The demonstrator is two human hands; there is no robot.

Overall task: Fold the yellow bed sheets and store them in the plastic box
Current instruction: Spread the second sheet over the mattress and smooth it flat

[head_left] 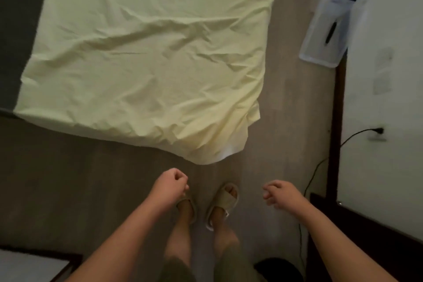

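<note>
Partly cropped — yellow sheet [146,62], box [325,32] blurred

The sheet [146,59] is spread on the floor [68,178], ahead of the person's feet [208,204] and to the left. The plastic box [325,30] is set on the floor to the right of the sheet, apart from it, against the wall [389,98]. The left hand [169,186] and right hand [280,192] are held over the floor nearer than the sheet's near corner (neither touches it), with the feet between them.
</note>
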